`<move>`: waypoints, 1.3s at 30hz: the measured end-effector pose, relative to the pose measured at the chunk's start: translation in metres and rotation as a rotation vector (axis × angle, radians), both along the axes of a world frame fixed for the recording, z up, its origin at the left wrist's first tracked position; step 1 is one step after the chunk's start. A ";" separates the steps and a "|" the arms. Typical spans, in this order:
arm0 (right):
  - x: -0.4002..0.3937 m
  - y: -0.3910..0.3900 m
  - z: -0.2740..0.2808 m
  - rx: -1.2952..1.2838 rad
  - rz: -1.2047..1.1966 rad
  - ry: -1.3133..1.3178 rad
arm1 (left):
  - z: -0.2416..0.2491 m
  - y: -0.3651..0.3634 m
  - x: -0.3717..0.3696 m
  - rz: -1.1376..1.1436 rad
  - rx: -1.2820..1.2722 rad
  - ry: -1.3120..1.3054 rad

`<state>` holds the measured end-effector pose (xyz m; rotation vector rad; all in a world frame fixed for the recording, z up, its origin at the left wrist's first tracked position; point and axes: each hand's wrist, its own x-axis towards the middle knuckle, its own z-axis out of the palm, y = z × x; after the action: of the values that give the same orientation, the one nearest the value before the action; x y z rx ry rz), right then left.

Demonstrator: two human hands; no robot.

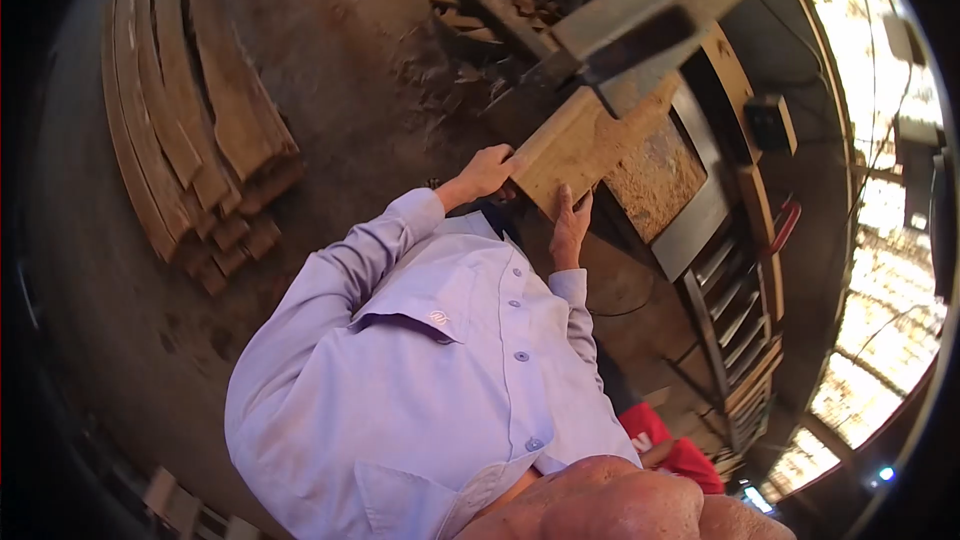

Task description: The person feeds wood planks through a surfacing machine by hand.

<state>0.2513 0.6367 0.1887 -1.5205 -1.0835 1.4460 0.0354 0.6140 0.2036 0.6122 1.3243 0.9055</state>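
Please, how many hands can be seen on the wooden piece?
2: the left hand at its left side, the right hand at its near end. The wooden piece is partly hidden behind the metal part, but no other hand shows there.

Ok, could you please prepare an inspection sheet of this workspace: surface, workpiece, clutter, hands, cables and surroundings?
Surface: metal table, partly covered with sawdust.
Workpiece: wooden board, its far end partly hidden by a metal part.
Clutter: stacked planks on the floor at left; scraps beyond the board.
Grip: left hand holds the board's left side; right hand holds its near end.
Cables: thin, cable-like dark line near the right sleeve; its ends are unclear.
Surroundings: another person's red garment, lower right; bright backdrop at far right.
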 end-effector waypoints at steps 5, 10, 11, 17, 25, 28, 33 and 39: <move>-0.011 -0.004 -0.009 0.002 0.074 -0.070 | -0.015 -0.016 -0.014 0.057 0.046 0.001; -0.034 -0.010 0.025 -0.164 0.076 -0.007 | -0.013 -0.033 -0.026 0.043 0.039 -0.117; -0.030 -0.009 0.019 -0.172 0.087 -0.033 | -0.008 -0.035 -0.029 0.038 0.047 -0.064; -0.021 -0.009 0.010 -0.213 0.158 -0.011 | -0.030 -0.037 -0.026 0.038 0.157 0.087; -0.027 -0.011 0.007 -0.203 0.219 0.019 | -0.035 -0.038 -0.031 0.052 0.170 0.186; -0.025 -0.011 0.004 -0.205 0.204 0.020 | -0.032 -0.039 -0.032 0.049 0.162 0.151; -0.018 -0.009 -0.007 -0.178 0.195 0.032 | -0.029 -0.038 -0.030 0.043 0.158 0.133; -0.020 -0.010 0.000 -0.219 0.178 0.105 | -0.031 -0.036 -0.025 0.070 0.129 0.053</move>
<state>0.2313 0.6269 0.1890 -1.5076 -1.0454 1.7966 0.0101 0.5781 0.1726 0.6975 1.3489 1.0441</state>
